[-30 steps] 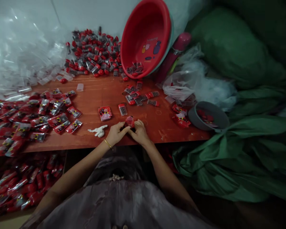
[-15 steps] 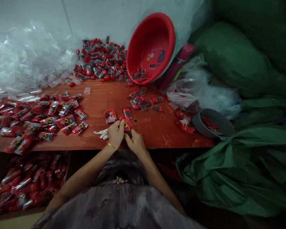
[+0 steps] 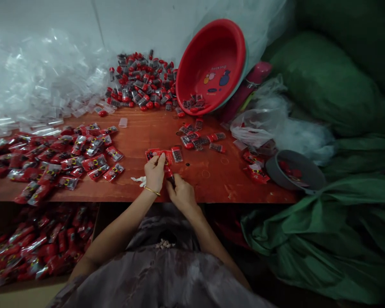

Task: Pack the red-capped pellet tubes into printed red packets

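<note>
My left hand [image 3: 155, 173] pinches a red printed packet [image 3: 165, 157] near the table's front edge. Just to the right and lower, my right hand [image 3: 182, 192] is closed on a small red-and-dark container [image 3: 170, 173]; its lower part is hidden by my fingers. The packet and the container are close together, and I cannot tell whether one is inside the other. A clear bottle with a red cap [image 3: 177, 154] lies right beside the packet. Crumpled white material [image 3: 139, 180] sits left of my left wrist.
Filled red packets [image 3: 73, 158] spread over the left, with more in a box [image 3: 45, 244] below. Red-capped bottles [image 3: 144, 81] are heaped at the back beside a tilted red basin [image 3: 211, 64]. A grey bowl [image 3: 295, 171] and green cloth [image 3: 308, 231] are at right.
My hands have drawn slightly apart; the left has moved up with the red packet, and the right holds the dark container lower. The view has shifted slightly, moving the scene to the right.
</note>
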`<state>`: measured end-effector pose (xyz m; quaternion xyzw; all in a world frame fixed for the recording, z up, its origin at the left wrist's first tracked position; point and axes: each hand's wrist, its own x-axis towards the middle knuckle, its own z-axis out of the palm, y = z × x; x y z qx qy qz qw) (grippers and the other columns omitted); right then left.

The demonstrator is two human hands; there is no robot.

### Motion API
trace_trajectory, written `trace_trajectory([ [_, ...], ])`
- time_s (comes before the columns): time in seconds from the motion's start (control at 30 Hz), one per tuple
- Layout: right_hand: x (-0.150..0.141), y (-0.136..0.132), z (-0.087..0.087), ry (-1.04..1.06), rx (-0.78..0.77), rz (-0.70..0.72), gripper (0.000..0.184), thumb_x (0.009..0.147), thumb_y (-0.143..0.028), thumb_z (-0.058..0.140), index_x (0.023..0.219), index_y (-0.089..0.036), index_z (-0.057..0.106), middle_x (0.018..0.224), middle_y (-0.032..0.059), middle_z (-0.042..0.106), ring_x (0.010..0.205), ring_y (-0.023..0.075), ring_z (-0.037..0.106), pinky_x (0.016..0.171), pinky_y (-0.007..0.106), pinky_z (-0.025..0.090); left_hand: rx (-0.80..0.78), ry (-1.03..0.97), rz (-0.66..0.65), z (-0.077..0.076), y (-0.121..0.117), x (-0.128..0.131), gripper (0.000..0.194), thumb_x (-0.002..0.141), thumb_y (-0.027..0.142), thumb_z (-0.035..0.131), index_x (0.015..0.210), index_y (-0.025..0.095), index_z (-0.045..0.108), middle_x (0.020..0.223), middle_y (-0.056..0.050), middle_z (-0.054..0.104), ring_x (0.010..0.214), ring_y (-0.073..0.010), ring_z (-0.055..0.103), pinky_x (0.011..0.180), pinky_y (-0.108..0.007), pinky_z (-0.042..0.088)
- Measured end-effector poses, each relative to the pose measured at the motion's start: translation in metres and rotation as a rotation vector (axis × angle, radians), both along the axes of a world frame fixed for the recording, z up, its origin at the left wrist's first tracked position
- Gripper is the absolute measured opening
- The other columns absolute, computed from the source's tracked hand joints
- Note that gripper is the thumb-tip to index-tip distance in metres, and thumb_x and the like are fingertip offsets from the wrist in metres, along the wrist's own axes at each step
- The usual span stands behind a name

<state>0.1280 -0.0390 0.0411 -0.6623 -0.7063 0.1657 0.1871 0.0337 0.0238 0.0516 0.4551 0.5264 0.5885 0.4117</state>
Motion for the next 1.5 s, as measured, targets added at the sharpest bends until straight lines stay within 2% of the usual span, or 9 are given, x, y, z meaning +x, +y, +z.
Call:
trace_trajectory([
  [0.13, 0.004, 0.000, -0.009, 0.102, -0.055, -0.045, 0.026, 0.089, -0.037, 0.044, 0.096, -0.016, 0.057, 0.070, 0.0073, 0.067, 0.062, 0.0198, 0.062, 0.054, 0.026, 0.035, 0.140, 0.097, -0.078, 0.019, 0.000, -0.004, 0.019, 0.075, 0.034, 0.064, 0.068, 0.017, 0.065, 0.060, 0.004, 0.056, 0.060, -0.0093, 0.048, 0.060, -0.021, 0.039],
  [0.33, 0.022, 0.013, -0.026, 0.581, 0.107, -0.124, 0.029, 0.088, -0.045, 0.042, 0.079, -0.020, 0.054, 0.067, 0.0025, 0.064, 0.064, 0.0164, 0.060, 0.062, 0.026, 0.044, -0.291, -0.443, -0.116, 0.017, 0.012, -0.004, 0.026, 0.066, 0.038, 0.071, 0.068, 0.016, 0.058, 0.061, 0.004, 0.059, 0.051, -0.0080, 0.053, 0.051, -0.020, 0.044],
  [0.43, 0.028, 0.014, -0.031, 0.656, 0.139, -0.121, 0.029, 0.087, -0.046, 0.045, 0.085, -0.020, 0.056, 0.072, 0.0032, 0.066, 0.067, 0.0170, 0.061, 0.065, 0.027, 0.047, -0.369, -0.496, -0.092, 0.014, 0.012, -0.007, 0.029, 0.063, 0.039, 0.073, 0.072, 0.015, 0.058, 0.059, 0.003, 0.060, 0.049, -0.0096, 0.055, 0.051, -0.023, 0.047],
  [0.57, 0.033, 0.009, -0.030, 0.549, 0.212, -0.098, 0.029, 0.087, -0.045, 0.048, 0.090, -0.019, 0.060, 0.077, 0.0059, 0.066, 0.074, 0.0198, 0.061, 0.069, 0.031, 0.048, -0.208, -0.262, -0.180, 0.026, 0.005, -0.015, 0.035, 0.072, 0.050, 0.063, 0.073, 0.015, 0.062, 0.059, -0.001, 0.062, 0.056, -0.0134, 0.059, 0.056, -0.025, 0.047],
  [0.73, 0.038, 0.018, -0.033, 0.429, 0.331, -0.070, 0.022, 0.083, -0.039, 0.057, 0.091, -0.021, 0.066, 0.086, 0.0056, 0.065, 0.085, 0.0211, 0.058, 0.080, 0.036, 0.045, 0.138, 0.104, -0.439, 0.040, -0.003, -0.020, 0.030, 0.083, 0.045, 0.053, 0.079, 0.017, 0.064, 0.094, -0.006, 0.070, 0.090, -0.0186, 0.063, 0.078, -0.028, 0.048],
  [0.9, 0.045, 0.030, -0.048, 0.645, 0.260, -0.138, 0.018, 0.078, -0.027, 0.058, 0.091, -0.021, 0.068, 0.085, 0.0033, 0.070, 0.079, 0.0193, 0.062, 0.075, 0.033, 0.050, 0.158, 0.371, -0.674, 0.001, -0.007, -0.010, 0.026, 0.084, 0.033, 0.054, 0.063, 0.018, 0.058, 0.102, -0.011, 0.069, 0.122, -0.0268, 0.052, 0.097, -0.037, 0.042],
  [1.07, 0.059, 0.027, -0.049, 0.420, 0.244, -0.169, 0.027, 0.070, -0.017, 0.058, 0.094, -0.021, 0.069, 0.100, 0.0061, 0.072, 0.098, 0.0233, 0.062, 0.095, 0.043, 0.043, 0.213, 0.532, -0.695, -0.039, -0.012, 0.005, 0.013, 0.083, 0.020, 0.055, 0.089, 0.018, 0.066, 0.113, -0.012, 0.067, 0.119, -0.0236, 0.054, 0.099, -0.040, 0.041],
  [1.27, 0.079, 0.022, -0.034, 0.229, 0.133, 0.003, 0.039, 0.072, -0.009, 0.048, 0.104, -0.019, 0.067, 0.105, 0.0087, 0.070, 0.104, 0.0236, 0.061, 0.098, 0.044, 0.043, 0.266, 0.753, -0.648, -0.049, -0.008, 0.010, 0.017, 0.080, 0.009, 0.052, 0.080, 0.019, 0.066, 0.102, -0.007, 0.072, 0.104, -0.0196, 0.063, 0.107, -0.051, 0.030],
  [1.5, 0.099, 0.029, 0.007, 0.436, 0.152, 0.179, 0.053, 0.086, -0.023, 0.042, 0.138, -0.021, 0.039, 0.138, 0.0076, 0.050, 0.128, 0.0207, 0.045, 0.108, 0.043, 0.033, 0.313, 0.807, -0.615, -0.049, -0.012, 0.014, 0.017, 0.084, 0.011, 0.050, 0.082, 0.019, 0.066, 0.107, -0.007, 0.070, 0.097, -0.0186, 0.066, 0.110, -0.054, 0.023],
])
